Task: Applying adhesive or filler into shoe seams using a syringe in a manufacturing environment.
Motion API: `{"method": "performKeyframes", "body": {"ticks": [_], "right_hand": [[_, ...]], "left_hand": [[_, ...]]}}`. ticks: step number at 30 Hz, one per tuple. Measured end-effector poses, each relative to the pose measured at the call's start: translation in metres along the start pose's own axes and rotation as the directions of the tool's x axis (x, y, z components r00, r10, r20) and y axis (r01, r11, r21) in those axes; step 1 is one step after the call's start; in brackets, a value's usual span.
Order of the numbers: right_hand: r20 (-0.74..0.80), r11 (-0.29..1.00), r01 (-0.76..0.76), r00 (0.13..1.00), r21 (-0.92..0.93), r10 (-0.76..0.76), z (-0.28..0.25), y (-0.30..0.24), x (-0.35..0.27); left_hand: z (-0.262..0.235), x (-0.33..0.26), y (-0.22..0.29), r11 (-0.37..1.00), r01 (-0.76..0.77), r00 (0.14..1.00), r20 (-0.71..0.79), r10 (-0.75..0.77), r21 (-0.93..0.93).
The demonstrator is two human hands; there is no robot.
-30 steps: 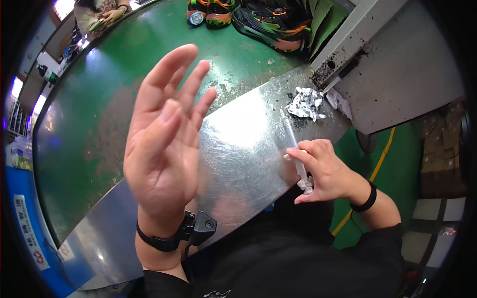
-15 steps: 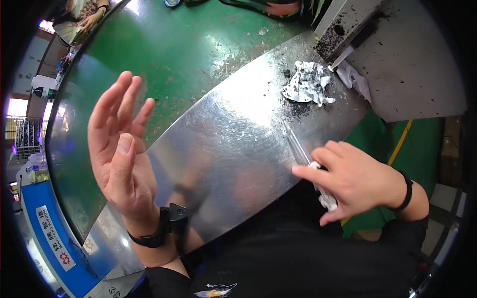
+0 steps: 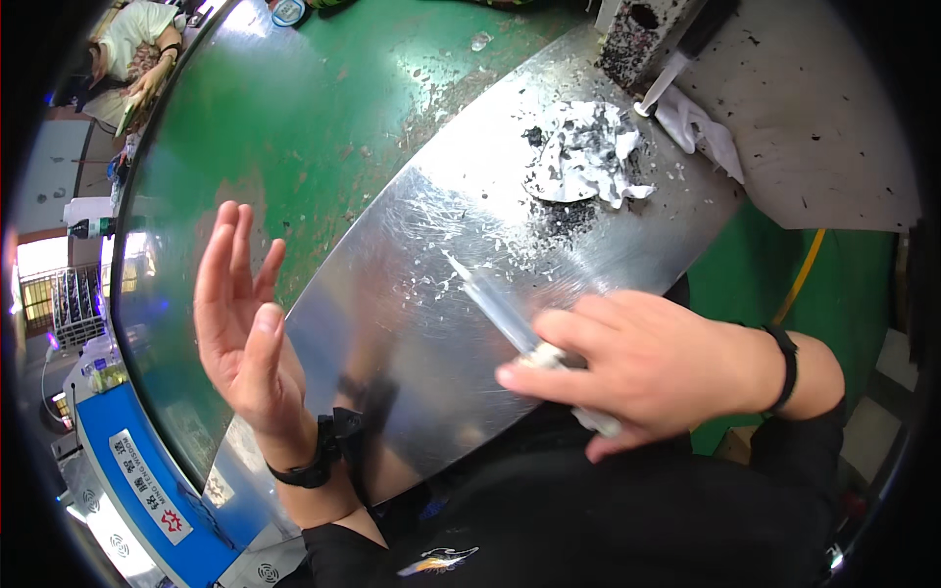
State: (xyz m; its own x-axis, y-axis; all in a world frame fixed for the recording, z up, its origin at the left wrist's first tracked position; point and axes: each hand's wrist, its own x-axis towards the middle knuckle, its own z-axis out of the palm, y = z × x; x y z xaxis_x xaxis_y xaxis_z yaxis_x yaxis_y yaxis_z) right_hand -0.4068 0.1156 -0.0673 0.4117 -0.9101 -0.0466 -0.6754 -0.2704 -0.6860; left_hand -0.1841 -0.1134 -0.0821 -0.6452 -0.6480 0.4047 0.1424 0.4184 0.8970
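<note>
My right hand [image 3: 647, 363] grips a slim clear syringe [image 3: 505, 318] over the near part of the shiny metal surface [image 3: 377, 235]. Its thin pale tip points up and to the left, while the whitish rear end shows below my fingers. Whether the tip touches the metal I cannot tell. At the left, my left hand [image 3: 250, 338] is raised with fingers stretched and thumb apart, holding nothing. Farther off lies a crumpled white tissue [image 3: 586, 162] with black smears, and black crumbs [image 3: 567, 220] are scattered beside it.
At the upper right, a dark tube with a pale tapered tip [image 3: 671, 78] leans by a stained metal post [image 3: 632, 44], near a white crumpled sheet [image 3: 701, 137]. Green surface [image 3: 284, 137] lies beyond the metal. Another person's arm [image 3: 152, 83] shows at the far left.
My right hand has moved left, carrying the syringe, whose tip now points more to the left. My left hand has sunk a little. The whole view has shifted slightly.
</note>
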Motion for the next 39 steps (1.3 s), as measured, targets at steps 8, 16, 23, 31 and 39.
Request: {"method": "performKeyframes", "body": {"ticks": [8, 16, 23, 31, 39], "right_hand": [[-0.152, 0.974, -0.104, 0.986, -0.2, 0.074, -0.009, 0.014, 0.004], [-0.583, 0.72, -0.447, 0.81, -0.531, 0.073, -0.007, 0.062, 0.002], [-0.629, 0.781, -0.425, 0.775, -0.458, 0.054, -0.011, 0.064, 0.007], [-0.709, 0.789, -0.486, 0.699, -0.377, 0.092, -0.007, 0.027, -0.024], [-0.756, 0.705, -0.654, 0.6, -0.274, 0.262, -0.003, 0.062, -0.057]], "left_hand": [[-0.003, -0.016, 0.048, 0.987, -0.118, 0.993, 0.039, 0.114, 0.109], [-0.052, -0.027, 0.138, 0.853, -0.501, 0.858, 0.216, 0.466, 0.146], [-0.052, -0.044, 0.152, 0.848, -0.506, 0.861, 0.155, 0.485, 0.157], [-0.057, -0.038, 0.137, 0.815, -0.549, 0.835, 0.078, 0.545, 0.184], [-0.061, -0.028, 0.131, 0.776, -0.582, 0.801, 0.003, 0.599, 0.243]]}}
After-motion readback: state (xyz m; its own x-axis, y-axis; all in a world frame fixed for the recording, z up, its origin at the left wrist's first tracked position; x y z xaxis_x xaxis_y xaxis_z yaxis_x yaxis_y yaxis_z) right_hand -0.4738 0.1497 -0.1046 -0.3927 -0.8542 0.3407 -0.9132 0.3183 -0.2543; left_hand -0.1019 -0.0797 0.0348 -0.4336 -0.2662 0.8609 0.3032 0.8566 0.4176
